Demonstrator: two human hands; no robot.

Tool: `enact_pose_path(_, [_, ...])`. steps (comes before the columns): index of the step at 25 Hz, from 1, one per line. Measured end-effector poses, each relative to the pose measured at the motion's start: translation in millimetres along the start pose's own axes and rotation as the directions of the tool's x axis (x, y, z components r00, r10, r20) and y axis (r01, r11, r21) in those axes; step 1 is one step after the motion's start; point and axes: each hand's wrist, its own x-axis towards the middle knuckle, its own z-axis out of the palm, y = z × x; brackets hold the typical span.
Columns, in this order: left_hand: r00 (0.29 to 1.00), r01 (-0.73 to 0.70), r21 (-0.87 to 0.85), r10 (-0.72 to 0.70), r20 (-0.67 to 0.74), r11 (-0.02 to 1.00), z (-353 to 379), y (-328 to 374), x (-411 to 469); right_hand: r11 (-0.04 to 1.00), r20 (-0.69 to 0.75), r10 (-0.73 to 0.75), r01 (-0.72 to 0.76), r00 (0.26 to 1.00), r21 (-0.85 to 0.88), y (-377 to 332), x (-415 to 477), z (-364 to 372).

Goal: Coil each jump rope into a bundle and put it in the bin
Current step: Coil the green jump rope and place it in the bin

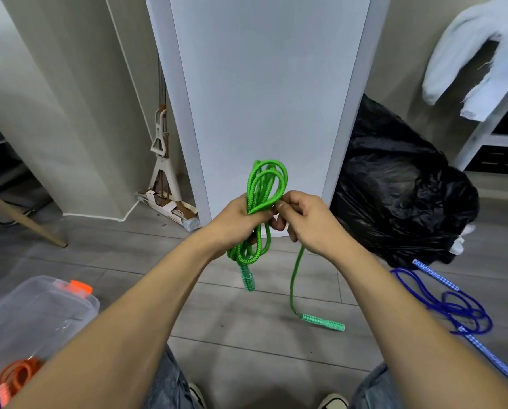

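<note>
A green jump rope (266,184) is folded into several loops held up in front of me. My left hand (238,222) grips the middle of the bundle, loops sticking out above and below it. My right hand (306,219) pinches a strand of the same rope beside the bundle. One green handle (248,277) hangs under my left hand; the other green handle (323,321) dangles on a loose strand below my right hand. A clear plastic bin (40,305) sits on the floor at lower left with a coiled orange rope (20,374) in it.
A blue jump rope (453,308) lies loose on the grey floor at right. A full black rubbish bag (400,196) stands behind it. A white panel (264,84) is straight ahead, a mop (161,172) leans left of it, and a wooden leg (25,219) slants at far left.
</note>
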Motion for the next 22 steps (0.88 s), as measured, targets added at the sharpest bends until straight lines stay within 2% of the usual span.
enact_pose_path(2, [0.999, -0.014, 0.067, 0.012, 0.032, 0.998, -2, -4, -1, 0.998, -0.012, -0.002, 0.001, 1.0, -0.066, 3, 0, 0])
enact_pose_path(5, [1.0, 0.011, 0.085, -0.012, 0.006, 0.996, -5, -9, 0, 0.988, -0.067, 0.021, -0.031, 0.998, -0.154, 2, 1, 1])
enact_pose_path(9, [0.995, 0.094, -0.154, -0.091, 0.027, 0.984, -2, -10, 3, 0.977, -0.136, 0.042, -0.069, 0.99, -0.2, 1, 3, 3])
enact_pose_path(14, [0.989, 0.142, -0.216, -0.149, -0.017, 0.966, -9, -7, 3, 0.979, -0.038, 0.092, -0.097, 0.995, -0.177, 3, 4, 0])
enact_pose_path(17, [0.955, 0.098, -0.241, -0.159, -0.25, 0.966, -17, -10, 9, 0.975, 0.006, 0.155, -0.151, 0.988, -0.165, 4, 3, -2])
enact_pose_path(20, [0.844, 0.026, -0.342, -0.204, -0.495, 0.939, -24, -14, 18, 0.962, 0.019, 0.233, -0.228, 0.972, -0.152, 5, 0, -5])
enact_pose_path(22, [0.742, -0.055, -0.447, -0.263, -0.617, 0.893, -31, -17, 21, 0.948, -0.006, 0.256, -0.252, 0.967, -0.192, 6, 0, -6])
